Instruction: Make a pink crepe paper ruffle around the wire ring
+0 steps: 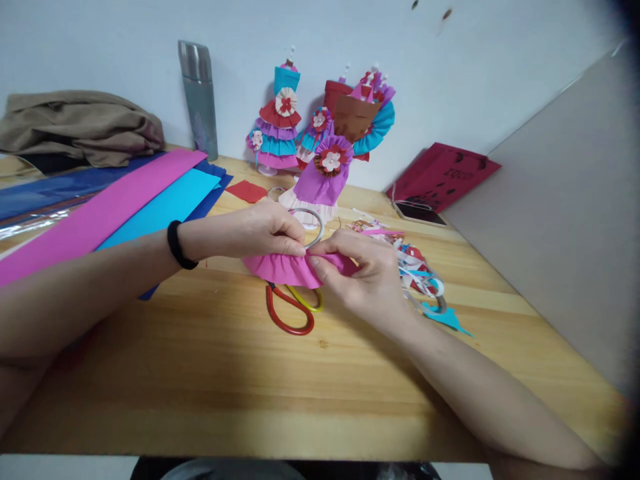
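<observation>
Between my hands is a strip of pink crepe paper point(280, 269), gathered into ruffles along its upper edge. My left hand point(260, 230), with a black band on its wrist, pinches that edge from above. Thumb and forefinger of my right hand point(363, 273) pinch the same edge close beside it. Just behind my fingers stands a roll of tape point(315, 223), partly hidden by them. Scissors with red and yellow handles point(290, 323) lie on the table under the paper, their blades covered.
Small paper dresses on stands point(280, 133) are along the wall. Coloured paper sheets point(155, 207), a grey flask point(200, 100) and brown cloth point(80, 127) occupy the left. Paper scraps point(420, 273), a phone point(419, 213) and a red bag point(445, 177) lie right on the wooden table point(225, 393).
</observation>
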`<state>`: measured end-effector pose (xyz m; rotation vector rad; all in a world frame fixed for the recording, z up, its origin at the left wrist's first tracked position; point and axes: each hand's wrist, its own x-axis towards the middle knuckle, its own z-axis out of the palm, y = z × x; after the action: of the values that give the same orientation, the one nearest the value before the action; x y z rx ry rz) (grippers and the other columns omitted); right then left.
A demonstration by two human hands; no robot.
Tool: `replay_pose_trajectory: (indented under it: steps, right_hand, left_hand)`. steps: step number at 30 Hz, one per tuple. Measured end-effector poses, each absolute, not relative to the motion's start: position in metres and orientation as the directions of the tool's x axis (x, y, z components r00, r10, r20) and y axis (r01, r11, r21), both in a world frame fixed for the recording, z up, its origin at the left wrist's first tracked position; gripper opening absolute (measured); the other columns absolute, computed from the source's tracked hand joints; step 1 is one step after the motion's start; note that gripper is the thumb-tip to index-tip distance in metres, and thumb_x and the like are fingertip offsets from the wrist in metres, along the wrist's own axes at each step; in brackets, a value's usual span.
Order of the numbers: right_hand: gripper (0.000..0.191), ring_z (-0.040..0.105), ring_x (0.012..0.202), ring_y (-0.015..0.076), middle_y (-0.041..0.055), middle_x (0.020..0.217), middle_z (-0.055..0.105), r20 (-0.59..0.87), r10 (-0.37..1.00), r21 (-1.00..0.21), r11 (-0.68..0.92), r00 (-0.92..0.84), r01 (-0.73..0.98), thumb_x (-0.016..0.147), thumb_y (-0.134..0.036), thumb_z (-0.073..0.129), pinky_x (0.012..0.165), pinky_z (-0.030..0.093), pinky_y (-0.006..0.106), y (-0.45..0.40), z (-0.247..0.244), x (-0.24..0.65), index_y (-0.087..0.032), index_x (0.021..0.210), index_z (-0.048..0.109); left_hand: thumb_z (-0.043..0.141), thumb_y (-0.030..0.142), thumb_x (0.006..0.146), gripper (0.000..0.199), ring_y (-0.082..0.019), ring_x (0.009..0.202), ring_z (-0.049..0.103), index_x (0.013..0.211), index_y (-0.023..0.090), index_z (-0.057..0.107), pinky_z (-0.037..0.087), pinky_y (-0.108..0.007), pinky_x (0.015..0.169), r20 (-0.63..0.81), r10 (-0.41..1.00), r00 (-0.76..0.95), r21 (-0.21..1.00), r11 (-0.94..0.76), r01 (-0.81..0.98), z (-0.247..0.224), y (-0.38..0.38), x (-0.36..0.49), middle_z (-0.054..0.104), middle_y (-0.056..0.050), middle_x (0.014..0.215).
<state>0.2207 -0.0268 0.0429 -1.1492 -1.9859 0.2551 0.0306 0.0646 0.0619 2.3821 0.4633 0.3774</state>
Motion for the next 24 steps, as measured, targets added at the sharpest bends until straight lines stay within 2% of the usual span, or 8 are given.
replay_pose_trajectory:
  steps: [2,6,15,21,24]
  right_hand:
    - [0.012,0.060,0.063,0.0156,0.0004,0.070,0.069,0.549,0.801,-0.522,0.551,-0.238,0.651,0.082,-0.018,0.062,0.062,0.046,0.031,-0.027,0.044,0.221,-0.023,0.071,0.064]
    - [0.015,0.056,0.058,0.0142,-0.0008,0.065,0.063,0.535,0.829,-0.587,0.503,-0.163,0.634,0.079,-0.021,0.066,0.058,0.044,0.029,-0.023,0.043,0.223,-0.022,0.067,0.057]
    - [0.019,0.052,0.058,0.0143,-0.0005,0.062,0.058,0.459,0.881,-0.713,0.441,-0.114,0.545,0.076,-0.027,0.068,0.052,0.039,0.027,-0.016,0.036,0.224,-0.022,0.065,0.053]
    - [0.027,0.048,0.050,0.0128,-0.0014,0.058,0.056,0.293,0.951,-0.881,0.309,-0.098,0.358,0.070,-0.033,0.075,0.045,0.038,0.027,-0.014,0.041,0.221,-0.023,0.062,0.052]
    - [0.033,0.048,0.047,0.0123,-0.0021,0.055,0.055,0.222,0.968,-0.928,0.246,-0.116,0.280,0.067,-0.039,0.080,0.042,0.037,0.026,-0.013,0.042,0.220,-0.023,0.062,0.052]
  left_hand:
    - [0.054,0.034,0.087,0.033,-0.008,0.053,0.034,0.060,0.015,0.052,0.022,-0.022,0.049,0.143,0.427,0.893,0.662,-0.712,0.234,0.062,0.064,0.031,0.037,0.005,0.056]
    - [0.053,0.033,0.087,0.032,-0.007,0.053,0.033,0.062,0.015,0.052,0.023,-0.022,0.049,0.130,0.417,0.899,0.655,-0.717,0.238,0.064,0.063,0.031,0.036,0.005,0.057]
    - [0.054,0.034,0.090,0.035,-0.007,0.052,0.032,0.060,0.015,0.050,0.022,-0.023,0.049,0.146,0.412,0.900,0.642,-0.732,0.231,0.064,0.062,0.030,0.035,0.005,0.057]
    - [0.055,0.032,0.089,0.034,-0.008,0.052,0.033,0.059,0.015,0.050,0.022,-0.023,0.049,0.151,0.412,0.898,0.660,-0.719,0.219,0.063,0.062,0.030,0.037,0.004,0.057]
    - [0.056,0.031,0.089,0.034,-0.008,0.053,0.034,0.059,0.015,0.050,0.023,-0.023,0.049,0.179,0.405,0.897,0.644,-0.737,0.205,0.062,0.062,0.030,0.038,0.004,0.057]
